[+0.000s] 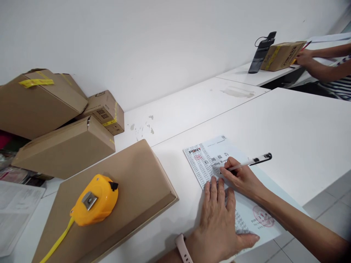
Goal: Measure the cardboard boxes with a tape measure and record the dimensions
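Observation:
A pale blue printed report (270, 195) headed PONY lies on the white table, with a red round stamp near its lower end. My left hand (218, 223) rests flat on it, fingers spread, a pink band around the wrist. Just beyond, my right hand (241, 179) is closed around a clear pen with a black cap on its back end (253, 160). The pen's tip points toward the printed title; whether it touches the paper I cannot tell. To the left, a yellow tape measure (95, 201) sits on a flat brown cardboard box (137, 179), its tape partly pulled out.
Several cardboard boxes (68, 146) are stacked at the left against the wall. Papers (19, 215) lie at the left edge. At the far right stand a dark bottle (260, 54) and a taped box (283, 56), beside another person's hands (305, 58). The white table (290, 128) ends at the right above a tiled floor.

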### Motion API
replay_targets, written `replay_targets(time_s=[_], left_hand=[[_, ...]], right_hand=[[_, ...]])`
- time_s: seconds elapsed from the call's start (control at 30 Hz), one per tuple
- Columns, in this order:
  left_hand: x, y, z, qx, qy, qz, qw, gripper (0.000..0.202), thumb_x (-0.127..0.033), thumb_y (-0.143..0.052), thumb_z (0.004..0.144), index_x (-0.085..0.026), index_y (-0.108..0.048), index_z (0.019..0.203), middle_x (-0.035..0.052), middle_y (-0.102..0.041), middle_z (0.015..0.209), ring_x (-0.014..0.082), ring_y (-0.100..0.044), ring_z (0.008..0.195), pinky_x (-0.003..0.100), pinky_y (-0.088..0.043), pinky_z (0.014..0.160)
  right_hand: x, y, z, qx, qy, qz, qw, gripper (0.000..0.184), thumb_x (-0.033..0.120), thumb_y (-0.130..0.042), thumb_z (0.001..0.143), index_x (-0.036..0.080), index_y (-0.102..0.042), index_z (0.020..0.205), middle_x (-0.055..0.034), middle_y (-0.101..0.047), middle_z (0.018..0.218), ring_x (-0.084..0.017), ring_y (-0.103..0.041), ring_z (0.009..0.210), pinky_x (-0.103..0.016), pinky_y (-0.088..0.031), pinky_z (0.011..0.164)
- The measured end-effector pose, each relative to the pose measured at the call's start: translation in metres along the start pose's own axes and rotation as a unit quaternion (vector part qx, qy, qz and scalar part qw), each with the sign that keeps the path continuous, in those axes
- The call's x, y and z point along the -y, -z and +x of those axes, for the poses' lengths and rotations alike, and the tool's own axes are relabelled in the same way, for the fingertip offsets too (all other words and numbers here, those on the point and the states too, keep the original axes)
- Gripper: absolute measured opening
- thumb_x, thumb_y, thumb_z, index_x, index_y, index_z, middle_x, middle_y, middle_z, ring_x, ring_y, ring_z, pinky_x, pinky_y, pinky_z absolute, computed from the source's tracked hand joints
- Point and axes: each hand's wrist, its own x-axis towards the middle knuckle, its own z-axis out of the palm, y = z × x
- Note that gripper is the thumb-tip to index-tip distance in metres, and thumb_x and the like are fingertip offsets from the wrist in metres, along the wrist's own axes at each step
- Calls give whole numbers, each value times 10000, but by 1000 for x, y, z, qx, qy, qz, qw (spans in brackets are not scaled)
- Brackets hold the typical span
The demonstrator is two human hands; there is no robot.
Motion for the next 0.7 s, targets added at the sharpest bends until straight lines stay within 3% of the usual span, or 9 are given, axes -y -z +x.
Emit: replay_targets(time_s=[0.7], left_hand=[[0, 0, 0, 7, 4, -24, 1000, 1026, -797, -383, 927, -43, -260, 1611, 252, -77, 1695, 366, 37, 1571, 563, -152, 1297]], right_hand=[[5, 0, 1, 2, -1, -3, 1000, 300, 448, -584, 928, 249, -463, 738, 64, -365, 594, -129, -316, 551, -283, -284, 505]])
